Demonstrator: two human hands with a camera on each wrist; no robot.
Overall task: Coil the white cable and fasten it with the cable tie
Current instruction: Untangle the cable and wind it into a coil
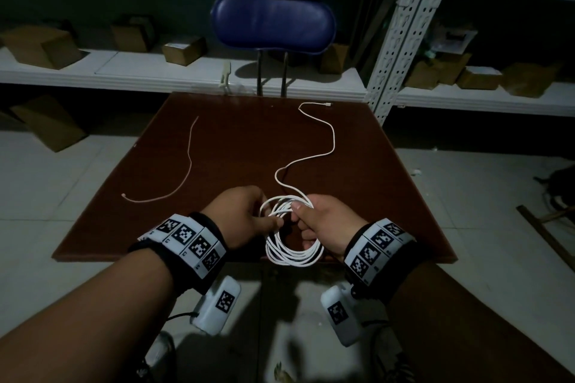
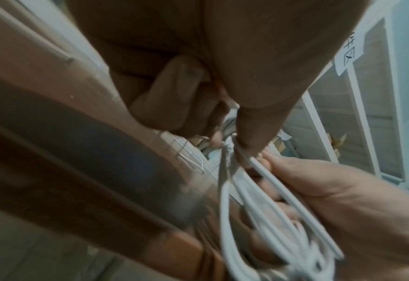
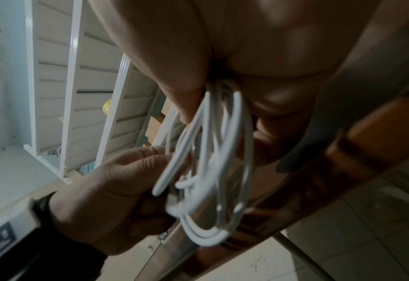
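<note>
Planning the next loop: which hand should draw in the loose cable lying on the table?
Left. The right hand grips the coil and should hold it; the left hand only pinches strands at its top, so it can draw in the tail.

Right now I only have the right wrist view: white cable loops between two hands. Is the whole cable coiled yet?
Observer: No. The head view shows a loose tail of the white cable running from the coil across the table to its plug near the far edge.
Reviewer: And the cable tie, is it on yet?
Observer: No. The cable tie lies on the table, a thin pale strip off to the left of the left hand, with neither hand touching it.
Reviewer: Where's the coil itself?
Observer: It hangs from the right hand, at the table's near edge.
</note>
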